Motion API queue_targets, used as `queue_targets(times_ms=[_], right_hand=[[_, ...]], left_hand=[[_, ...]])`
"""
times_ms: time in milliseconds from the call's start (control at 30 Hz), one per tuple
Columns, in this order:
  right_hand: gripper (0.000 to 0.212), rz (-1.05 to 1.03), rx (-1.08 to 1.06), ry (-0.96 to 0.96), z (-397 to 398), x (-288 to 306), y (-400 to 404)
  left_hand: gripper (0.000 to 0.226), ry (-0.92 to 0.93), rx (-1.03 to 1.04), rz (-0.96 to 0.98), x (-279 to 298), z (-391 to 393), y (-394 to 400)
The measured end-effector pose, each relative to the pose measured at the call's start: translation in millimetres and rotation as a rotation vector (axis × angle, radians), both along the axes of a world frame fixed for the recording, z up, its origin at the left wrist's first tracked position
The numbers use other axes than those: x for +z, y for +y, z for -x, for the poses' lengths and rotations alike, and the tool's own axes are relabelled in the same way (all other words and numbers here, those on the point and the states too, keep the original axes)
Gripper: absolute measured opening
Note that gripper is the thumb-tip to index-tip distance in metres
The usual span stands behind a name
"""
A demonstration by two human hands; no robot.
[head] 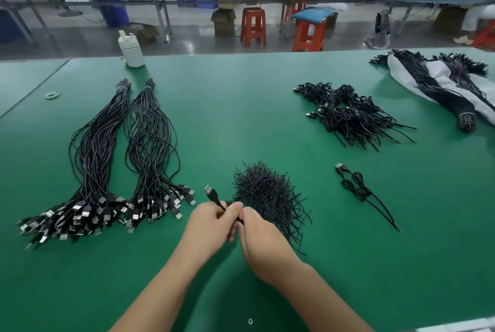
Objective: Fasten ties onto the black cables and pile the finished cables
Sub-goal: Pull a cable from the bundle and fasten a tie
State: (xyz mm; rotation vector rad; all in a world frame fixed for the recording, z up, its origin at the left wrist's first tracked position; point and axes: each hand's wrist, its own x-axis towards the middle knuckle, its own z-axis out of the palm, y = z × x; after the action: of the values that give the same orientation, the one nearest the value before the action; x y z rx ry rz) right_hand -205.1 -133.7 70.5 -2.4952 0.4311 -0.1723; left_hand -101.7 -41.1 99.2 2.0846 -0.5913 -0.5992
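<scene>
My left hand (211,227) is closed around a coiled black cable (213,195) whose USB plug sticks up to the upper left. My right hand (261,238) touches it from the right, fingers pinched at the cable, likely on a tie that is hidden. Just behind my hands lies a heap of black ties (267,192). Two long bundles of untied black cables (107,160) lie on the left, plugs toward me. A pile of finished cables (345,112) lies at the right rear. One tied cable (359,187) lies alone to the right.
The green table (241,106) carries a white bottle (131,50) at the back left, rubber bands (52,94) at the far left, and more cable bundles on a white bag (439,85) at the far right. Stools and benches stand beyond.
</scene>
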Motion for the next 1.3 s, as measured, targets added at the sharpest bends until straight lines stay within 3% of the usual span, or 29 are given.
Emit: queue_targets(times_ms=[100, 200, 300, 433, 500, 633, 800, 1000, 1167, 1300], right_hand=[[0.012, -0.037, -0.043, 0.000, -1.9, 8.0, -2.7], [0.014, -0.029, -0.038, 0.003, -4.7, 9.9, -4.2], [0.019, 0.028, -0.026, 0.001, -6.6, 6.2, -3.6], [0.022, 0.122, -0.072, -0.046, -6.2, 4.1, -7.7], [0.024, 0.136, -0.071, -0.069, -5.3, 5.1, -11.2], [0.025, 0.150, -0.005, -0.099, -3.0, 9.8, -14.5], [0.020, 0.100, 0.028, -0.075, -5.0, 10.4, -17.6], [0.029, -0.392, -0.033, 0.039, -9.8, 10.2, -21.3], [0.035, -0.425, 0.047, -0.043, -3.9, 10.3, -20.6], [0.025, -0.430, -0.013, -0.076, -5.9, 14.6, -26.9]], left_hand=[[0.034, 0.362, 0.149, 0.346, -3.4, -0.3, -3.4], [0.033, 0.436, 0.216, 0.421, -4.1, 3.1, -5.4], [0.037, 0.329, 0.197, 0.369, -5.3, 1.5, -5.9], [0.032, -0.161, 0.198, 0.147, -4.5, -1.6, -1.1], [0.034, -0.266, 0.170, 0.124, -1.3, -3.8, -0.2], [0.036, -0.175, 0.093, 0.133, 3.0, -10.9, -0.3], [0.020, -0.254, -0.071, 0.092, 7.9, -14.4, -3.2], [0.016, -0.327, -0.181, -0.001, 14.4, -20.1, -7.4], [0.012, -0.297, -0.237, -0.009, 22.2, -27.0, -13.2], [0.011, -0.226, -0.274, 0.006, 24.8, -29.3, -15.8]])
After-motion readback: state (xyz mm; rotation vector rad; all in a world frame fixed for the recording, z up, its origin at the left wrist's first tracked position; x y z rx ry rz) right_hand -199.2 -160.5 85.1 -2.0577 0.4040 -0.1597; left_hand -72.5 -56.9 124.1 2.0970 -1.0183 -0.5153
